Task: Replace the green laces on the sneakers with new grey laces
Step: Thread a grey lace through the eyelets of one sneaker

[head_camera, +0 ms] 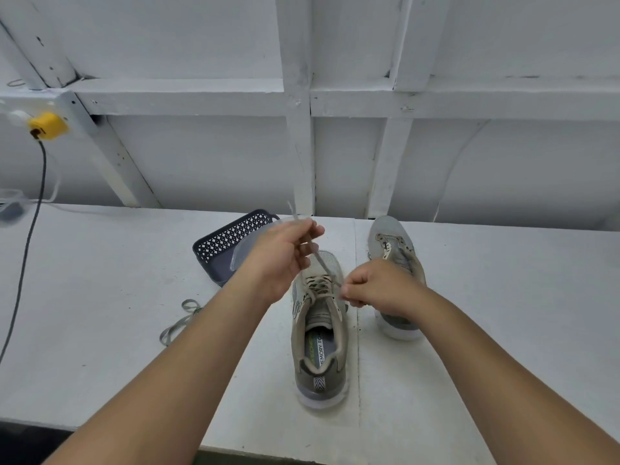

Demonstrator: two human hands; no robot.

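Threading the pale grey flat lace (pixel 315 255) through the near beige mesh sneaker (pixel 318 333), my left hand (pixel 280 260) pinches one end raised above its toe; my right hand (pixel 379 286), beside its eyelets, pinches the other. Next, I judge, even tension.

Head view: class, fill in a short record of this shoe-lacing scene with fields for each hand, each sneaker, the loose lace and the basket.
left hand: raised over the near sneaker, pinching a grey lace end pulled taut
right hand: fingers curled, pinching the lace's other end beside the eyelets
near sneaker: heel toward camera, grey lace crossed through its eyelets
far sneaker: right of it, no lace visible
loose lace: lying on the table, left
basket: dark, perforated, behind the left hand
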